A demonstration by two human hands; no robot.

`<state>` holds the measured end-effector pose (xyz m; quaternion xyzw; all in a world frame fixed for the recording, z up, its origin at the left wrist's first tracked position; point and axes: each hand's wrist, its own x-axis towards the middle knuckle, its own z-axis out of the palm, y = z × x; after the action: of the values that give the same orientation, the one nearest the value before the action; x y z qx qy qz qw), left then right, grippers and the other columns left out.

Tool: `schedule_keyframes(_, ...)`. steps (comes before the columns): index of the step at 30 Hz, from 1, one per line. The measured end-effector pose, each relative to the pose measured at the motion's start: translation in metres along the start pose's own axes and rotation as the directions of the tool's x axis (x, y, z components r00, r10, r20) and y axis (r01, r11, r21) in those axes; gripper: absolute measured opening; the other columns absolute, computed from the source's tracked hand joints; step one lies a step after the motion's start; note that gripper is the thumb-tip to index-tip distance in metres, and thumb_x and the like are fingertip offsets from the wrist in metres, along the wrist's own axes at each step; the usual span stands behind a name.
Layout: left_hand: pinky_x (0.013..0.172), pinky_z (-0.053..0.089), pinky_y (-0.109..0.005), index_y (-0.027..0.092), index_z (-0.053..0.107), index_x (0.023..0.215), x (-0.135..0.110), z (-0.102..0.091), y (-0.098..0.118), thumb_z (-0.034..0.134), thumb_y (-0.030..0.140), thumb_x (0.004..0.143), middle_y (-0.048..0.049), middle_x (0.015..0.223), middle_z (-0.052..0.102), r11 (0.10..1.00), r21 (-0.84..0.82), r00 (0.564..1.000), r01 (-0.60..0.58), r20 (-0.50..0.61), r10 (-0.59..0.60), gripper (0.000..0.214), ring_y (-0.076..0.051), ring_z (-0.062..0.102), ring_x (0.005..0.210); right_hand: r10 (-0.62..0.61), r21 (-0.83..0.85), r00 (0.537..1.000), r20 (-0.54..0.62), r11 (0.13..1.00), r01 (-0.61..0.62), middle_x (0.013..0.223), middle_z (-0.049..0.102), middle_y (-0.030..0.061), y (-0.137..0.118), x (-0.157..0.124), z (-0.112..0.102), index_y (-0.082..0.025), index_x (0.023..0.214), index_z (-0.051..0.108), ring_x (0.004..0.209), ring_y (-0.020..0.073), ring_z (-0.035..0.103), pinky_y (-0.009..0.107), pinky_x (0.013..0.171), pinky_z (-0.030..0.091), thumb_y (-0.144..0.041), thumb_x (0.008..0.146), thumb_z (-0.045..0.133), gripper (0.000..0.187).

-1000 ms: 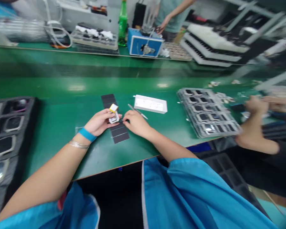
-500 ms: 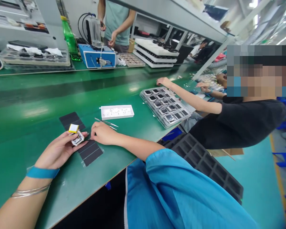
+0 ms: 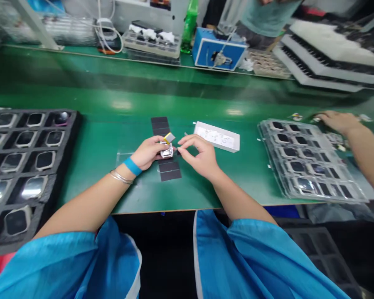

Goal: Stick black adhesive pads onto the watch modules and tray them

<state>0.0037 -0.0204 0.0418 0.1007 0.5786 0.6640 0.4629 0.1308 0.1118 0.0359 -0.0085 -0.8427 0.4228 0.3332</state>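
Observation:
My left hand (image 3: 148, 152) is closed around an opened white watch case (image 3: 167, 152), held above the green bench. A small battery (image 3: 170, 137) with a yellow edge stands tilted up at the top of the case. Close to the case's right side, my right hand (image 3: 202, 157) pinches a small dark piece (image 3: 178, 151) between thumb and forefinger; its exact kind is too small to make out. Under the hands lie black strip sheets (image 3: 170, 170), partly covered by the left hand. Behind my right hand, the tweezers are nearly hidden.
A white box (image 3: 233, 143) with tiny parts lies beyond my right hand. To the left is a black foam tray (image 3: 73, 137) of watches; clear plastic trays (image 3: 277, 174) stand at the right. A co-worker's hand (image 3: 339, 122) reaches in there. A blue machine (image 3: 202, 47) stands on the back shelf.
The view has swung left, bringing the foam tray of watches into sight. My right hand has lifted from the sheet with a small dark piece and is now beside the watch case.

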Motion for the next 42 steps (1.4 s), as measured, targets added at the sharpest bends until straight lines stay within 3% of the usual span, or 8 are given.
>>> schedule_keyframes(4, 0.057, 0.057, -0.027, 0.013, 0.057, 0.078, 0.000, 0.003, -0.005, 0.072, 0.010, 0.069, -0.0016, 0.065, 0.066, 0.998, 0.055, 0.999, -0.010, 0.032, 0.008, 0.018, -0.013, 0.063, 0.057, 0.215, 0.171, 0.976, 0.046, 0.960, -0.220, 0.078, 0.068, 0.0012, 0.012, -0.002, 0.008, -0.019, 0.072, 0.059, 0.074, 0.0163, 0.064, 0.041, 0.088, 0.050, -0.028, 0.076, 0.072, 0.016)
schedule_keyframes(9, 0.054, 0.056, -0.024, 0.013, 0.057, 0.077, 0.000, 0.003, -0.008, 0.071, 0.009, 0.071, -0.0007, 0.061, 0.063, 0.997, 0.070, 0.998, -0.009, 0.059, 0.005, 0.016, -0.012, 0.062, 0.054, 0.291, 0.186, 0.948, 0.126, 0.932, -0.311, 0.076, 0.067, 0.0009, 0.014, -0.003, 0.015, -0.018, 0.074, 0.059, 0.071, 0.0149, 0.062, 0.033, 0.073, 0.052, -0.033, 0.073, 0.073, 0.020)
schedule_keyframes(21, 0.052, 0.057, -0.024, 0.012, 0.056, 0.072, 0.001, 0.004, -0.009, 0.070, 0.005, 0.072, -0.0017, 0.060, 0.062, 0.998, 0.055, 0.999, 0.013, 0.046, -0.015, 0.016, -0.012, 0.061, 0.052, 0.264, 0.164, 0.951, 0.161, 0.943, -0.290, 0.077, 0.067, 0.0005, 0.012, -0.005, 0.017, -0.018, 0.079, 0.057, 0.069, 0.0142, 0.062, 0.031, 0.070, 0.052, -0.029, 0.075, 0.073, 0.019)
schedule_keyframes(29, 0.054, 0.057, -0.025, 0.013, 0.056, 0.074, -0.001, 0.004, -0.008, 0.065, 0.004, 0.073, -0.0009, 0.061, 0.063, 0.998, 0.065, 1.000, 0.001, 0.012, -0.001, 0.013, -0.011, 0.060, 0.053, 0.059, -0.220, 0.991, 0.120, 0.975, -0.031, 0.081, 0.065, 0.0020, 0.005, -0.009, 0.019, -0.023, 0.080, 0.059, 0.087, 0.0218, 0.060, 0.047, 0.096, 0.045, -0.022, 0.082, 0.066, 0.007)
schedule_keyframes(32, 0.054, 0.057, -0.025, 0.014, 0.056, 0.075, -0.001, 0.003, -0.009, 0.070, 0.008, 0.071, -0.0023, 0.066, 0.066, 0.998, 0.057, 0.999, -0.022, 0.042, 0.020, 0.016, -0.012, 0.063, 0.056, 0.102, -0.219, 0.995, 0.005, 0.971, -0.098, 0.101, 0.062, 0.0076, 0.011, -0.007, 0.017, -0.022, 0.093, 0.060, 0.101, 0.0253, 0.057, 0.046, 0.096, 0.046, -0.031, 0.076, 0.074, 0.024)
schedule_keyframes(35, 0.056, 0.058, -0.027, 0.014, 0.056, 0.077, 0.001, 0.001, -0.011, 0.074, 0.011, 0.069, -0.0029, 0.067, 0.067, 0.998, 0.058, 0.996, -0.020, 0.089, 0.015, 0.020, -0.014, 0.065, 0.058, 0.245, 0.014, 0.969, 0.007, 0.969, -0.246, 0.107, 0.063, 0.0074, 0.022, -0.003, 0.015, -0.021, 0.105, 0.060, 0.098, 0.0213, 0.060, 0.038, 0.090, 0.051, -0.041, 0.074, 0.076, 0.041)
schedule_keyframes(38, 0.062, 0.059, -0.030, 0.013, 0.059, 0.081, 0.002, -0.002, -0.012, 0.074, 0.013, 0.070, -0.0056, 0.072, 0.069, 0.999, 0.041, 0.986, 0.001, 0.164, -0.008, 0.019, -0.018, 0.069, 0.066, 0.323, 0.144, 0.945, 0.054, 0.934, -0.327, 0.093, 0.068, 0.0035, 0.028, 0.000, 0.014, -0.020, 0.094, 0.064, 0.086, 0.0174, 0.064, 0.033, 0.084, 0.052, -0.043, 0.082, 0.068, 0.027)
schedule_keyframes(42, 0.077, 0.059, -0.033, 0.013, 0.062, 0.093, 0.002, -0.005, -0.011, 0.072, 0.005, 0.064, -0.0069, 0.086, 0.072, 0.999, -0.026, 0.957, 0.042, 0.289, -0.033, 0.031, -0.020, 0.072, 0.080, 0.309, 0.085, 0.950, -0.038, 0.948, -0.305, 0.084, 0.069, 0.0019, 0.024, 0.001, 0.012, -0.019, 0.085, 0.066, 0.079, 0.0165, 0.064, 0.031, 0.079, 0.051, -0.037, 0.084, 0.066, 0.018)
